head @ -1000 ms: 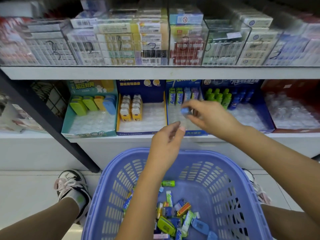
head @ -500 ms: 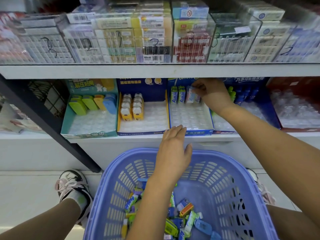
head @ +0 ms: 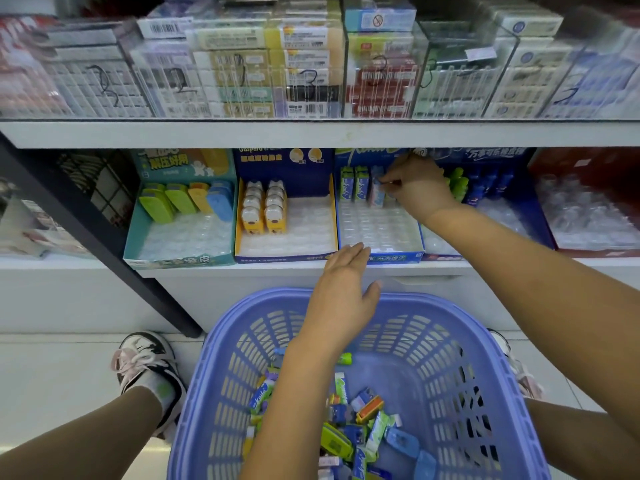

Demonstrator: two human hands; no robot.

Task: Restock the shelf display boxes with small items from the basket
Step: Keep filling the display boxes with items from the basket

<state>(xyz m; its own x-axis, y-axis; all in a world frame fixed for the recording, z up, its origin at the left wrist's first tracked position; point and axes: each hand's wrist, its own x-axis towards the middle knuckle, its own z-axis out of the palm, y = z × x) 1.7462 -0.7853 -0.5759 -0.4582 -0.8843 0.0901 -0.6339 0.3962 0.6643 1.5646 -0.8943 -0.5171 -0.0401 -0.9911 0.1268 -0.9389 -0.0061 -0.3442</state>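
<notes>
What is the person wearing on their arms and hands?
Nothing that shows. The left hand and right hand are bare, with no gloves and no watch or bracelet at the wrists. Both forearms are bare too, with no sleeve in view.

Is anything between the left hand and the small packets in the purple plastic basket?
Nothing visible: the left hand hovers over the far rim of the open purple plastic basket, small packets lying loose below.

Purple basket (head: pixel 221 393) beneath shelf display boxes (head: pixel 284 258)

Head cam, facing fwd and down, close over basket (head: pixel 221 393), near shelf (head: pixel 242 271) front
</notes>
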